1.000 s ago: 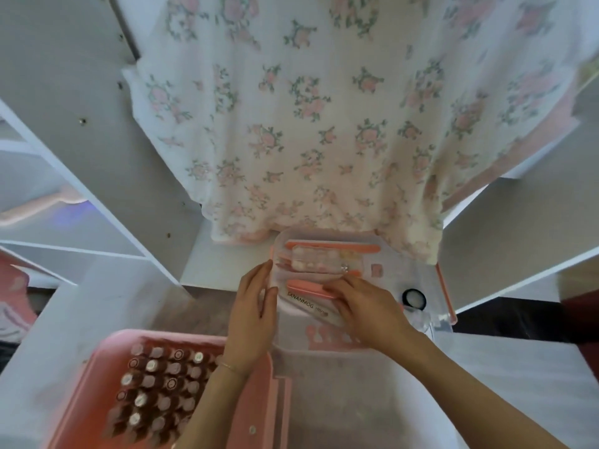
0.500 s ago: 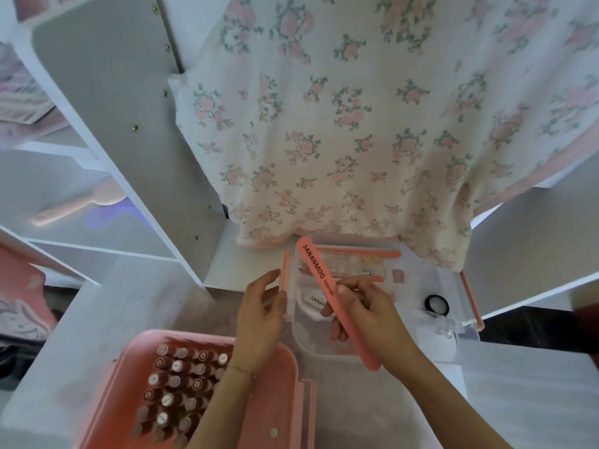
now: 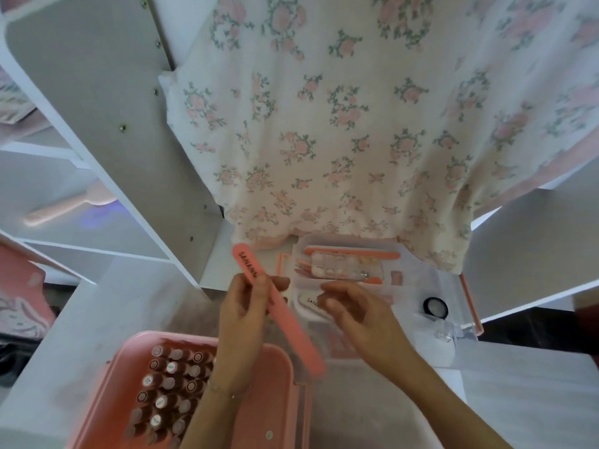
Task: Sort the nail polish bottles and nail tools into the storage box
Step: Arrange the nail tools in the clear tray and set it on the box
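My left hand (image 3: 248, 315) grips a long pink nail file (image 3: 291, 328) that runs from upper left down to lower right. My right hand (image 3: 353, 314) hovers with loosely curled fingers over the clear storage tray (image 3: 418, 283), holding nothing. Inside the tray lie another pink file (image 3: 353, 252), a small clear case of nail tips (image 3: 337, 268), pink tweezers and a white buffer (image 3: 308, 303). A pink storage box (image 3: 278, 367) at lower left holds several nail polish bottles (image 3: 168, 384) standing upright.
A floral cloth (image 3: 356, 124) hangs over the desk behind the tray. A small black-rimmed jar (image 3: 435, 307) sits at the tray's right. White shelving (image 3: 97, 140) stands to the left, with a pink brush (image 3: 71, 205) on a shelf.
The long pink file passed from my right hand to my left hand and moved left, out over the pink box. My right hand let go and now hovers over the tray.
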